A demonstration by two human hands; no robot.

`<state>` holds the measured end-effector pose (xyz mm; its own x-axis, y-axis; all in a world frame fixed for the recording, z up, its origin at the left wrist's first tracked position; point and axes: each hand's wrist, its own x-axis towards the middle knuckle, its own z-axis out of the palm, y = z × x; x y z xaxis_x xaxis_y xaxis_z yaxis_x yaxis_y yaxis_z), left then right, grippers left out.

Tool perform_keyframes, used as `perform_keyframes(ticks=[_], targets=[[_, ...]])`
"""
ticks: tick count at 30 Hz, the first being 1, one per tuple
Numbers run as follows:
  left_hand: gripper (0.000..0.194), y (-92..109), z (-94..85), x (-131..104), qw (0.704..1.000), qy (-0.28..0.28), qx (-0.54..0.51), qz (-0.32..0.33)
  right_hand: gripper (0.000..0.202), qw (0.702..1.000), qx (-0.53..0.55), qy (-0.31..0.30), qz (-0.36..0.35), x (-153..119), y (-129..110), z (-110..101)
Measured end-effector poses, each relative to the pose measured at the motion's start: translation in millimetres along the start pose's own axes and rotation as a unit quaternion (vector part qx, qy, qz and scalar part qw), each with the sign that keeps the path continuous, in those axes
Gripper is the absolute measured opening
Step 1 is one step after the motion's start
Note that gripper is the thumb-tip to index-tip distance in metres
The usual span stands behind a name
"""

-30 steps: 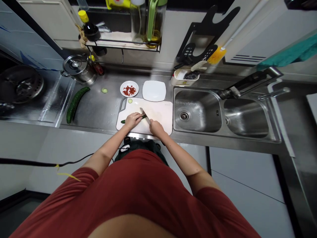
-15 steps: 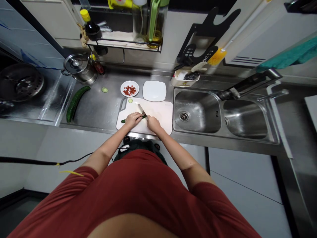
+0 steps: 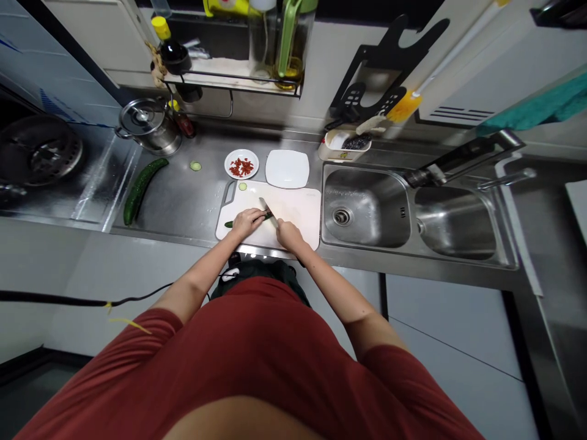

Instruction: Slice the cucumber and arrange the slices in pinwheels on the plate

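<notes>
On the white cutting board (image 3: 298,211) lies a cucumber piece (image 3: 228,224), mostly covered by my left hand (image 3: 246,223), whose fingers press round it. My right hand (image 3: 288,235) is closed on the handle of a knife (image 3: 267,208). The blade slants up and left across the cucumber's right end, just beside my left fingertips. A pale cucumber slice (image 3: 243,186) rests near the board's top left corner. Behind the board are a round plate (image 3: 241,164) of chopped red pieces and a white square plate (image 3: 287,169).
A whole cucumber (image 3: 142,190) and another slice (image 3: 195,165) lie on the steel counter to the left. A lidded pot (image 3: 151,128) stands behind them. The double sink (image 3: 367,208) borders the board's right side. A bottle shelf (image 3: 229,80) hangs above.
My right hand has shifted slightly right and down with the knife. My left hand has stayed on the cucumber piece.
</notes>
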<state>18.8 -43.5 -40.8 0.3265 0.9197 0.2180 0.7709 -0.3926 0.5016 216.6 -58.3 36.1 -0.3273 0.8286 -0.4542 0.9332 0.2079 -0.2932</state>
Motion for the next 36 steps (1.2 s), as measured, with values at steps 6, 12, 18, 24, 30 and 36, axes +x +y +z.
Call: perform_keyframes(ticks=[6, 12, 18, 24, 30, 36], targets=[[0.029, 0.3, -0.2, 0.5, 1.000, 0.000, -0.006, -0.005, 0.028, 1.000, 0.000, -0.008, 0.004, -1.9, -1.2, 0.4], [0.029, 0.3, 0.3, 1.1, 1.000, -0.004, -0.009, -0.010, 0.030, 1.000, -0.001, -0.004, 0.000, 7.3, -6.6, -3.1], [0.029, 1.6, -0.3, 1.2, 1.000, -0.007, -0.009, -0.012, 0.032, 1.000, -0.006, 0.011, -0.008, 17.0, -8.6, 0.3], [0.029, 2.1, -0.7, 1.0, 1.000, -0.001, -0.006, -0.006, 0.032, 1.000, 0.000, 0.014, -0.006, 25.0, -14.6, -1.2], [0.029, 1.3, -1.0, 0.8, 1.000, -0.006, -0.008, 0.000, 0.031, 1.000, -0.007, 0.011, 0.001, 16.3, -15.1, -3.6], [0.029, 1.2, -0.5, 0.6, 1.000, 0.002, -0.012, -0.006, 0.028, 1.000, -0.011, -0.019, 0.021, -9.0, -5.4, 1.3]])
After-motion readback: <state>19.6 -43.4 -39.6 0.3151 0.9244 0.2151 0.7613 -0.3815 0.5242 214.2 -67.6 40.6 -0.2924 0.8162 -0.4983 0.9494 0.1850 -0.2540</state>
